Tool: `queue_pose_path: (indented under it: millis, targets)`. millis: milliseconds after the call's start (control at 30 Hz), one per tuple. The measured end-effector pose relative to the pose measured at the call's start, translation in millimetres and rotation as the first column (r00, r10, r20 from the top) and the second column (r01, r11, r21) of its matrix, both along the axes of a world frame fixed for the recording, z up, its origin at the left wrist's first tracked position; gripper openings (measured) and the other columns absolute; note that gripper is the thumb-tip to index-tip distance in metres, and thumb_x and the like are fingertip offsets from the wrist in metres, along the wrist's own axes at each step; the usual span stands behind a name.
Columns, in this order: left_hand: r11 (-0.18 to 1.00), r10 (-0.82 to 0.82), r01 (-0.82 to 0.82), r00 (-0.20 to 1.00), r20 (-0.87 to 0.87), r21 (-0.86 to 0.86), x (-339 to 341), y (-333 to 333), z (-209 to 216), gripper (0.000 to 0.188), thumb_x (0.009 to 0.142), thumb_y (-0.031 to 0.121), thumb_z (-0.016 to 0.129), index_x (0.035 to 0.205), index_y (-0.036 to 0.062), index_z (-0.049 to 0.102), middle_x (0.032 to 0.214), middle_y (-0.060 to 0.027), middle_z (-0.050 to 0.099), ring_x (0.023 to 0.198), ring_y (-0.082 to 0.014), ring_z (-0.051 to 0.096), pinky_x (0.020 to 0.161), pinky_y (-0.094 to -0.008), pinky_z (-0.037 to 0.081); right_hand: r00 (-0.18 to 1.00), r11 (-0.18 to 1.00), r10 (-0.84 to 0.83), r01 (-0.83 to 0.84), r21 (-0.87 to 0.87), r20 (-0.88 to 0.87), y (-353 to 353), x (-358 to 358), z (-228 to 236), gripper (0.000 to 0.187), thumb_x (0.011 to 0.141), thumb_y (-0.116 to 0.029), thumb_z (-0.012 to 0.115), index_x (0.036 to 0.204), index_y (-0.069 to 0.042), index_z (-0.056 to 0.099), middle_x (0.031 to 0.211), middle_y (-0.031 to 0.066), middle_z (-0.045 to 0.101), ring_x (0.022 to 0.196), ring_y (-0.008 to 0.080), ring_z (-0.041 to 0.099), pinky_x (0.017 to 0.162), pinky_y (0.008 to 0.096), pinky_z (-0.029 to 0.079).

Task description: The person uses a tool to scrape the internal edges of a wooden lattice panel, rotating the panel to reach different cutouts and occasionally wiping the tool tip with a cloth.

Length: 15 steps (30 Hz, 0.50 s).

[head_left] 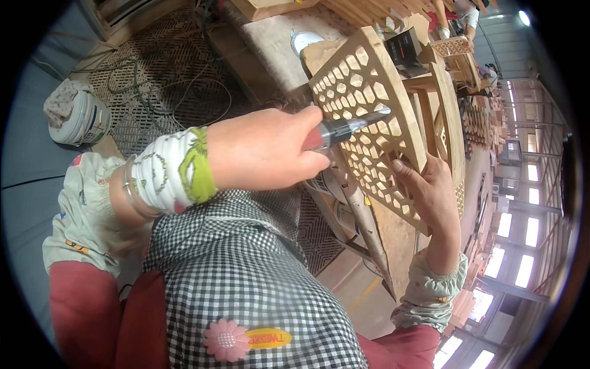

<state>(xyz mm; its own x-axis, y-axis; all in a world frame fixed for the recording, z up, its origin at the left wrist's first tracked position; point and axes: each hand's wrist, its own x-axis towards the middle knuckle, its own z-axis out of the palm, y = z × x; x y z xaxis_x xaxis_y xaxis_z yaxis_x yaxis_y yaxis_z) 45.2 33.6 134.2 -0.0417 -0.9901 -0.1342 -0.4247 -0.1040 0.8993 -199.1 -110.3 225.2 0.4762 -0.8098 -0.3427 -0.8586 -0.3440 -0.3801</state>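
Note:
My left hand (276, 147) is closed around a hand tool (337, 130) with a red and dark grey grip and a narrow, pointed metal tip. That tip lies against or just over the face of a wooden lattice panel (394, 83), among its many-sided cut-outs; I cannot tell whether it touches. The panel stands tilted, framed by a smooth board along its right side. My right hand (435, 192) grips the panel's lower right edge, thumb on the near face and the other fingers mostly hidden behind. More framed wooden parts (453, 123) stand just behind the panel.
A workbench (393, 246) runs under the panel. A dark box (404, 50) and a white container (305, 40) sit beyond it. At left, a white bucket (92, 126) bears a cloth (61, 99); hoses cross the slatted floor (160, 67). Another person's arm (470, 27) shows at upper right.

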Motion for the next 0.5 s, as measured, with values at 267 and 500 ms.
queue_pose_path:
  millis: [267,500]
  targets:
    - [0.999,-0.037,0.035,0.997,0.069,0.029,4,8,1,0.043,0.096,0.032,0.066,0.116,-0.0030,0.051,0.082,-0.0266,0.071,0.077,-0.0466,0.071,0.067,-0.0501,0.056,0.999,0.999,0.030,-0.032,-0.042,-0.038,1,3,1,0.042,0.094,-0.036,0.075,0.113,0.001,0.076,0.083,0.0141,0.076,0.076,0.0209,0.072,0.072,0.0370,0.054]
    - [0.999,0.021,-0.023,0.999,-0.042,-0.031,-3,5,-18,0.042,0.096,0.032,0.067,0.117,-0.0021,0.052,0.080,-0.0243,0.070,0.076,-0.0451,0.071,0.067,-0.0485,0.055,0.999,1.000,0.010,-0.011,0.015,0.051,-3,-3,-1,0.041,0.095,-0.036,0.075,0.113,0.001,0.075,0.079,0.0081,0.074,0.071,0.0138,0.066,0.067,0.0325,0.051]
